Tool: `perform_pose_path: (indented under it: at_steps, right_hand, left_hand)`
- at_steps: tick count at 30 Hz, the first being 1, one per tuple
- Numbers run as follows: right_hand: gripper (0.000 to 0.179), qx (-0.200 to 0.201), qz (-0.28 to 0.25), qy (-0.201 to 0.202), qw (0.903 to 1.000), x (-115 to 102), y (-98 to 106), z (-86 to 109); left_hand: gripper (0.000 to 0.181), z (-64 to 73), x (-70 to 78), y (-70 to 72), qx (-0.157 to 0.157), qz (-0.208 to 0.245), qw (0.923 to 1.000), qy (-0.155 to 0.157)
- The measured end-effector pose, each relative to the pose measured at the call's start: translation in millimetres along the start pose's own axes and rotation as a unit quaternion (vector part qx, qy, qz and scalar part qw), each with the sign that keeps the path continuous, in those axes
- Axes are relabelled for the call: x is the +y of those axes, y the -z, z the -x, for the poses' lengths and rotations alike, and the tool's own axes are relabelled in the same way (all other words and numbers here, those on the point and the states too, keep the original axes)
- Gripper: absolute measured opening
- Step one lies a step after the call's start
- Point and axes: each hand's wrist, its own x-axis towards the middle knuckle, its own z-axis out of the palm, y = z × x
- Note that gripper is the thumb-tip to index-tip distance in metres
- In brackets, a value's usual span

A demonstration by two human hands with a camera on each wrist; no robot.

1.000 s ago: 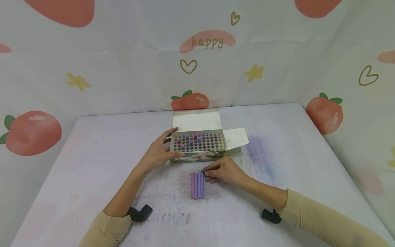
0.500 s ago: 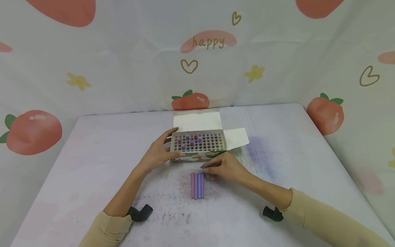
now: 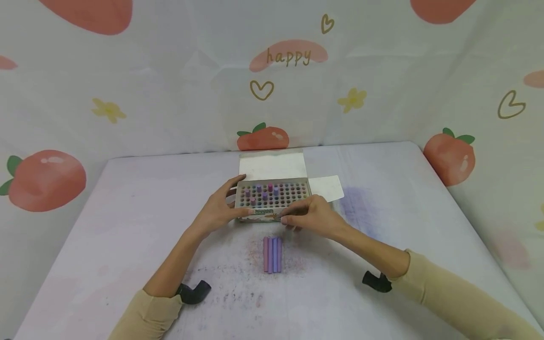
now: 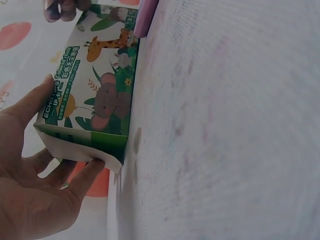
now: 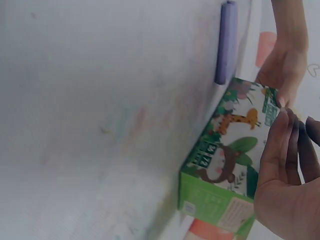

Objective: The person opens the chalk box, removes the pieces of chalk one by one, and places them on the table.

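Observation:
An open chalk box with animal pictures stands on the table, its holes filled with chalk and several purple and pink sticks poking above the rest. My left hand grips its left end, thumb on the front edge and fingers around the side and back; the left wrist view shows fingertips at a white flap. My right hand is at the box's front right edge, fingers fairly straight; no chalk shows between them. Just in front of the box lies a row of several pink and purple chalk sticks, side by side.
The box's white lid is folded back, and a side flap sticks out to the right. Chalk dust marks the white table. A fruit-print cloth hangs behind it.
My right hand has moved from beside the chalk row up to the box's front edge. The row and my left hand on the box stay as they were.

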Motion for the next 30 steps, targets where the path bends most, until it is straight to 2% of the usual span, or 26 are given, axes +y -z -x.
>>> perform_pose_path:
  at_steps: [7, 15, 23, 30]
  right_hand:
    - [0.016, 0.01, 0.017, 0.03, 0.9993, -9.2, 9.9, -5.5]
    - [0.018, 0.022, 0.012, 0.048, 0.9985, -15.7, 19.0, -17.7]
    - [0.02, 0.081, 0.057, 0.066, 0.9929, -12.9, 18.2, -31.0]
    - [0.022, 0.098, 0.088, 0.049, 0.9902, -12.3, 16.5, -37.8]
  left_hand:
    - [0.092, -1.0, -0.1, -0.2, 0.003, -0.008, 1.0, 0.002]
    - [0.092, -1.1, -0.5, 1.4, 0.005, -0.011, 0.9999, 0.004]
    - [0.092, 0.2, -0.7, 1.3, 0.002, -0.004, 1.0, 0.004]
    - [0.092, 0.0, -0.1, -0.3, 0.003, -0.005, 1.0, 0.005]
